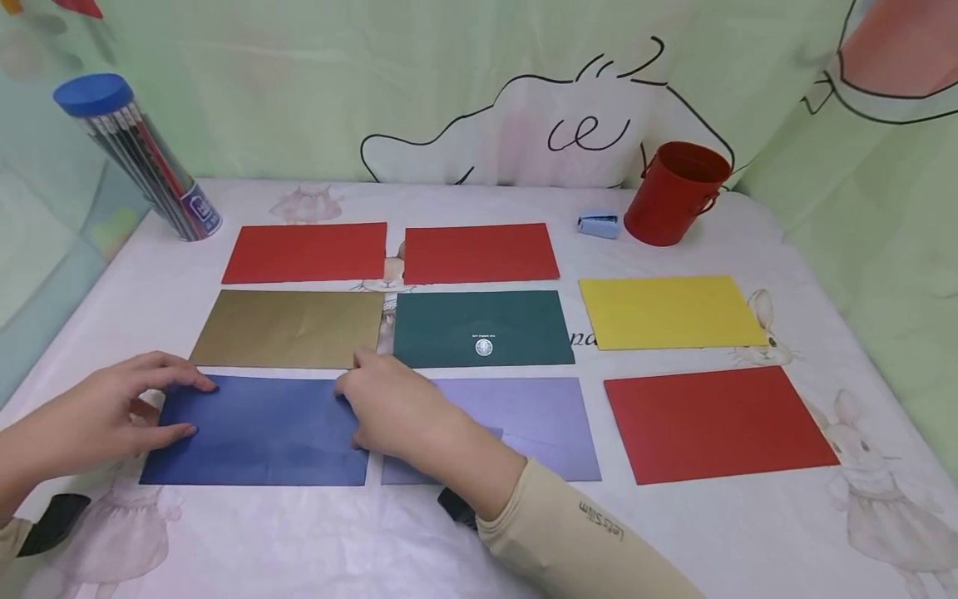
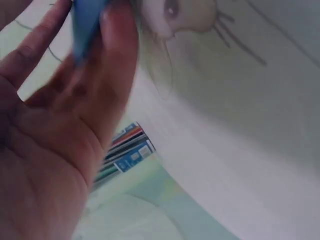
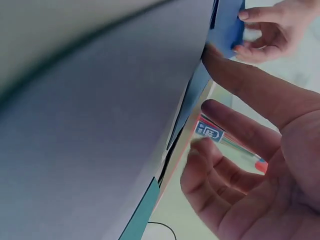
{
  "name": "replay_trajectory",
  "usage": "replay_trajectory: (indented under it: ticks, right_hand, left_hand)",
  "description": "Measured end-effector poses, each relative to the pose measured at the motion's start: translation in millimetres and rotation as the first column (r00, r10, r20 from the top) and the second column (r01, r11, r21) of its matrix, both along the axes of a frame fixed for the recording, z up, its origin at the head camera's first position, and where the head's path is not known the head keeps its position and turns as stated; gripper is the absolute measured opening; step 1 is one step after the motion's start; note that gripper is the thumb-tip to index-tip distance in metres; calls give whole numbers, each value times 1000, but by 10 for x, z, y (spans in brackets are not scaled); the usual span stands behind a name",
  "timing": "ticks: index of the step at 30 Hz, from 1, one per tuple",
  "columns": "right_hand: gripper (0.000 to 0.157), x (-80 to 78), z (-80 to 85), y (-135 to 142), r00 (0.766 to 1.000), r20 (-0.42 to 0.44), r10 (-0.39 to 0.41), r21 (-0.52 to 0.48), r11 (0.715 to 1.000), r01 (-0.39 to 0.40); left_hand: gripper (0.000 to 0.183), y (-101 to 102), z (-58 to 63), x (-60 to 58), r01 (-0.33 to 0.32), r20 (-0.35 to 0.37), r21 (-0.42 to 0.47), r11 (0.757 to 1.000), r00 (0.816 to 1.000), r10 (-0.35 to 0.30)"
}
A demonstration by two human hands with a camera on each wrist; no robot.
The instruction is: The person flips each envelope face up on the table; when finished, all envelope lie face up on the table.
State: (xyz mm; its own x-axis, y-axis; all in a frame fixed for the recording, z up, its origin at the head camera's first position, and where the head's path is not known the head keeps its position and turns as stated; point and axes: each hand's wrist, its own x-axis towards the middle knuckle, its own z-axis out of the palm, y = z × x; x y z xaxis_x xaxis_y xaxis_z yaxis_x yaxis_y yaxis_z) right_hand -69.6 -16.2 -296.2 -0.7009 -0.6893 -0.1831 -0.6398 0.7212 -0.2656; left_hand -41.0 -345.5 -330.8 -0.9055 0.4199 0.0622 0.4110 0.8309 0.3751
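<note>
On blue paper [image 1: 258,433] rest left hand [image 1: 112,408] (loosely spread) and right hand [image 1: 400,403].

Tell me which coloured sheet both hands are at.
The only blue sheet, front row's leftmost: left hand at its left edge, right hand at its right.

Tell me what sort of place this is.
Likely a draped corner set up for tabletop work, perhaps crafts: pale green curtains rise behind and beside a printed white cloth, where coloured cards lie in rows.
</note>
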Motion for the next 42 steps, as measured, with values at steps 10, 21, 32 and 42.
replay_trajectory:
  ticks: [10,21,32,42]
  right_hand:
    - [56,-252,150,-14,993,101,-62,-50,996,68]
    - [75,-660,145,-48,963,210,-167,-189,960,207]
    - [77,-755,9,-16,952,259,-163,-128,971,201]
    - [78,-798,-43,7,972,224,-70,-150,983,105]
  left_hand:
    - [52,180,148,-206,12,-3,-54,998,1000,-12]
    - [75,150,182,-715,-65,175,129,989,984,42]
    - [91,140,160,-845,-109,364,55,993,928,82]
    - [89,87,82,-806,-129,339,56,990,935,103]
